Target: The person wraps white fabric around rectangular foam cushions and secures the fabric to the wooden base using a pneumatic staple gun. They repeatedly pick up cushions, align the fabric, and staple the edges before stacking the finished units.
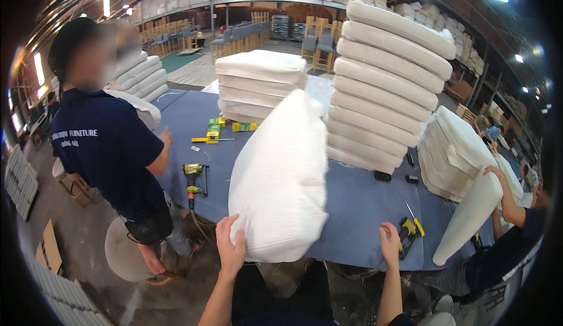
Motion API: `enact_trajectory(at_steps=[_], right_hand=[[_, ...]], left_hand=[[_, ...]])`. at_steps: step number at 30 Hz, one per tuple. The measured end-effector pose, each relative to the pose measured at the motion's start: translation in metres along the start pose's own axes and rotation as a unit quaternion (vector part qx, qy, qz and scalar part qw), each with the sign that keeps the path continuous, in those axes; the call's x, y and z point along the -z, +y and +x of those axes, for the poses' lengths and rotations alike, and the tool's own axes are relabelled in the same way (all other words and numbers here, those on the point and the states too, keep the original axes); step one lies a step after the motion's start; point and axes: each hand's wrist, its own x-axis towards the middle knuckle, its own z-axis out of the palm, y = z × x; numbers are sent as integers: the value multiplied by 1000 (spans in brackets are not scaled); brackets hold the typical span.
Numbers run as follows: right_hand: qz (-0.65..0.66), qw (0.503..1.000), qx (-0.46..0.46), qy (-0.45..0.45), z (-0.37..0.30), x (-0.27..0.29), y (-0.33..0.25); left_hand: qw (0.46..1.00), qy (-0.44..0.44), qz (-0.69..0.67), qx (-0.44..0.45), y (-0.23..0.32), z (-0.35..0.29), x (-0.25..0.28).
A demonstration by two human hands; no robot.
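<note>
A white fabric-covered seat cushion stands tilted up at the near edge of the blue-covered table, in front of me. My left hand grips its lower left edge, the thumb on the near face; some fingertips are hidden. My right hand is off to the right of the cushion, fingers apart and slightly curled, holding nothing. Close to that hand lie a black and yellow staple gun and a yellow-handled screwdriver. Another staple gun, with a hose, rests left of the cushion.
Behind stand a tall stack of cushions and a shorter stack. Yellow-green boxes and another screwdriver lie back left. A co-worker stands at left; another co-worker's hand touches a cushion at right.
</note>
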Motion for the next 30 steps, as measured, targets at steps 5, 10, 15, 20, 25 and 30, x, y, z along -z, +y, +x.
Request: enact_trajectory(at_steps=[5,10,15,20,25,30], right_hand=[[28,999,-2,-36,6,-12,-19],[96,962,-236,-98,21,-70,8],[3,964,-236,-121,32,-91,-47],[-165,985,-32,-44,47,-60,-135],[-183,971,139,-71,124,-46,-200],[-327,937,70,-102,128,-125,-90]], left_hand=[[933,-131,245,231,-114,-21,-15],[780,-259,-184,539,-91,-14,-57],[828,-164,-228,485,-122,-42,-86],[863,-30,-360,352,-93,-120,-90],[815,-472,58,331,-14,-191,-95],[806,-578,31,-124,14,-157,-119]])
